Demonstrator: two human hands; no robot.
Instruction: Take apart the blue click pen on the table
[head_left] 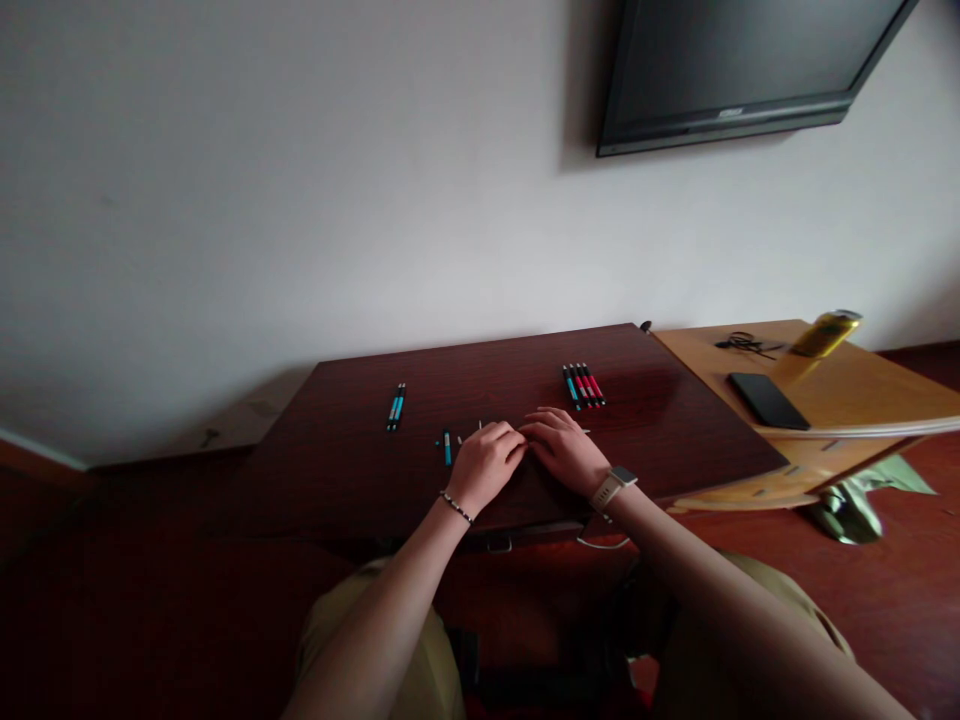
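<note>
My left hand (489, 458) and my right hand (564, 448) meet over the front of the dark table (337, 470), fingertips together. Both are closed in a pinch, and whatever lies between the fingers is hidden. Left of my left hand lies a short blue pen barrel (448, 448), with a tiny blue piece (437, 443) beside it. Small pale parts (460, 440) are scattered just behind the left hand, and another pale part (586, 431) shows past the right hand. A pair of blue-and-black pens (396, 407) lies farther left. Behind my right hand is a row of several blue and red pens (583, 385).
To the right stands a light wooden cabinet (885, 380) holding a black phone (768, 400), a coiled dark cable (746, 343) and a yellow can (827, 333). A television (750, 70) hangs on the wall above. A pale green bag (855, 505) lies on the floor.
</note>
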